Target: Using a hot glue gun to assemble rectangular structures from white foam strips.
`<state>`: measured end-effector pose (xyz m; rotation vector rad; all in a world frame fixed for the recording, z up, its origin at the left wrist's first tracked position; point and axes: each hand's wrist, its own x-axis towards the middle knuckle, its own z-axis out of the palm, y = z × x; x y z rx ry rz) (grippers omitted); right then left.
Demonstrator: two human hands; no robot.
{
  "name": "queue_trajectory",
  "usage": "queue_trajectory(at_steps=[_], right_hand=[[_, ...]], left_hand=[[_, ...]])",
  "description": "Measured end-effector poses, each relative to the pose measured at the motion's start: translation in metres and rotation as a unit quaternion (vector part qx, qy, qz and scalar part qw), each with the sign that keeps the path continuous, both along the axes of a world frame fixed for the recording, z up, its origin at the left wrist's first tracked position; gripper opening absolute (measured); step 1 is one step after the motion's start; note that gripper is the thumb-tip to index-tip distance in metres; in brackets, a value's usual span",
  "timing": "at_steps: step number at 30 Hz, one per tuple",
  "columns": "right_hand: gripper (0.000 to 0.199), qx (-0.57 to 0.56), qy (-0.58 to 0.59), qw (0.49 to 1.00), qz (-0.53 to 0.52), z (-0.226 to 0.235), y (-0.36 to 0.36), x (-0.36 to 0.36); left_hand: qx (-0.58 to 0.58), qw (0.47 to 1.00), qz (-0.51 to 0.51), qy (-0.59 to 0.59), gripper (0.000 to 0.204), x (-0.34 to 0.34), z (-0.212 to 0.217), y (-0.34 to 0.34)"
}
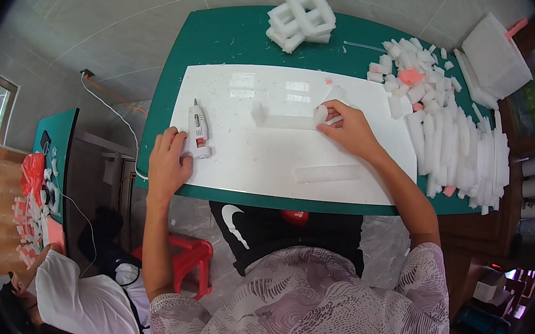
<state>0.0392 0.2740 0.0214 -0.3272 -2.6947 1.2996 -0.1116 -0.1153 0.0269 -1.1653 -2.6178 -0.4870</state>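
A white glue gun [198, 130] lies on the white board, its nozzle towards the far side. Beside its handle rests my left hand [168, 161], fingers bent loosely, thumb apart, with nothing in its grip. My right hand [347, 134] pinches a small white foam block [321, 115] between thumb and fingers. That block is at the right end of a long white foam strip [285, 121] lying on the board; whether they are joined I cannot tell. Another short foam piece [259, 112] stands at the strip's left end. Nearer to me lies a separate foam strip [327, 173].
The white board [234, 164] lies on a green table [169, 66]. Stacked foam frames [301, 17] stand at the far edge. On the right are a heap of foam blocks [411, 73] and many long strips [458, 153]. A red stool [189, 257] and another person [85, 297] are at left.
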Motion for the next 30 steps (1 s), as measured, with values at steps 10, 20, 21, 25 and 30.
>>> queue_trajectory(at_steps=[10,20,21,25,30], right_hand=[[0.038,-0.023,0.055,0.997,0.042,-0.004,-0.027,-0.017],[0.042,-0.142,0.044,0.989,0.01,0.0,-0.034,-0.017],[0.042,-0.142,0.045,0.989,0.01,-0.001,-0.033,-0.017],[0.038,-0.145,0.094,0.985,0.029,-0.003,-0.033,-0.017],[0.035,-0.133,0.119,0.983,0.042,0.004,-0.037,-0.015]], left_hand=[[0.138,0.979,-0.131,0.078,0.047,0.052,0.011,0.044],[0.137,0.967,-0.2,0.073,0.042,0.055,0.01,0.075],[0.125,0.968,-0.205,0.07,0.043,0.054,0.01,0.076],[0.121,0.968,-0.208,0.066,0.05,0.053,0.005,0.081],[0.124,0.968,-0.206,0.067,0.05,0.054,0.007,0.088]])
